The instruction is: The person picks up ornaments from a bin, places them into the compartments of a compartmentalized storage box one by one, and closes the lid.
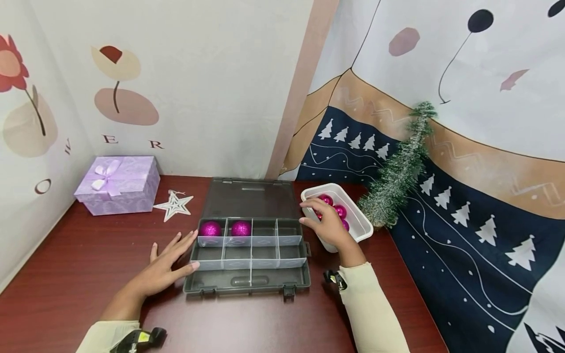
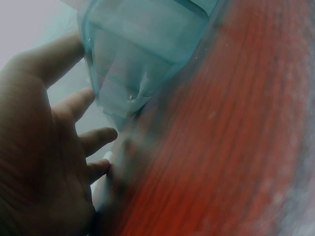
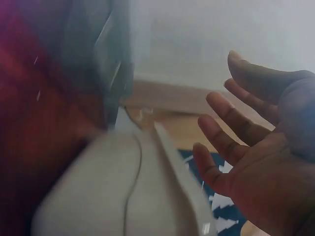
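Note:
A dark translucent compartment box (image 1: 212, 278) lies on the table with its lid laid back. Two glittery magenta balls (image 1: 211, 229) sit in its back row, in the two leftmost compartments. My left hand (image 1: 161, 269) has its fingers spread at the box's left edge; in the left wrist view, fingertips meet the box wall (image 2: 133, 59). Over a white plastic container (image 1: 364, 226) to the right hovers my right hand (image 1: 330, 225), holding nothing. Several shiny magenta balls (image 1: 340, 212) lie inside that container, partly hidden by the hand. In the right wrist view its fingers (image 3: 236, 120) are loosely extended.
A lilac gift box (image 1: 125, 191) with a bow stands at the back left, a white star ornament (image 1: 173, 206) beside it. Behind the white container rises a small frosted artificial tree (image 1: 393, 181). Printed cloth hangs along the back and right of the reddish-brown table (image 1: 247, 326).

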Tool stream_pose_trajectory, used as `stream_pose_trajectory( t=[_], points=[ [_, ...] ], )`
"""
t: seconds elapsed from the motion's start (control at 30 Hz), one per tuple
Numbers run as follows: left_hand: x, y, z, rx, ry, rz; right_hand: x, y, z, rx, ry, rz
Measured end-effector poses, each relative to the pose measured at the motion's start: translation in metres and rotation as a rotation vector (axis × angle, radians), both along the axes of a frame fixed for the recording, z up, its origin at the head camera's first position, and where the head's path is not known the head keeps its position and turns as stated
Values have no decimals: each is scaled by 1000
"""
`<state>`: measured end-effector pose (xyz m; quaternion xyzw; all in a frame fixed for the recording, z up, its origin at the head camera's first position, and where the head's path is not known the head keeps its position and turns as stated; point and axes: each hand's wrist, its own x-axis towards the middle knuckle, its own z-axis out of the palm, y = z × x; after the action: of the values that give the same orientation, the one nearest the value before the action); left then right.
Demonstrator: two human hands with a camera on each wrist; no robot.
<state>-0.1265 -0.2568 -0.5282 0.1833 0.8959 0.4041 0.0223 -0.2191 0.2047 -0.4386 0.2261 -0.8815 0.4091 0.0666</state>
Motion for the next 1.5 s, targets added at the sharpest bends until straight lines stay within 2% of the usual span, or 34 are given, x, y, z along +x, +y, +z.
stream_pose_trajectory(
  t=[0.13, 0.27, 0.53, 0.87, 1.07, 1.5],
  points=[
    [0, 0, 0, -1, -1, 0, 1, 16, -5, 8, 53, -10],
    [0, 1, 0, 1, 0, 0, 4, 31, -6, -4, 69, -39],
    [0, 0, -1, 1, 0, 2, 6, 61, -9, -21, 28, -141],
    [-1, -1, 0, -5, 1, 1, 6, 91, -10, -12, -27, -206],
    [-2, -1, 0, -8, 2, 0, 5, 100, -11, 24, -55, -254],
    [0, 0, 0, -9, 4, 3, 0, 104, -22, 109, -81, -240]
  ],
)
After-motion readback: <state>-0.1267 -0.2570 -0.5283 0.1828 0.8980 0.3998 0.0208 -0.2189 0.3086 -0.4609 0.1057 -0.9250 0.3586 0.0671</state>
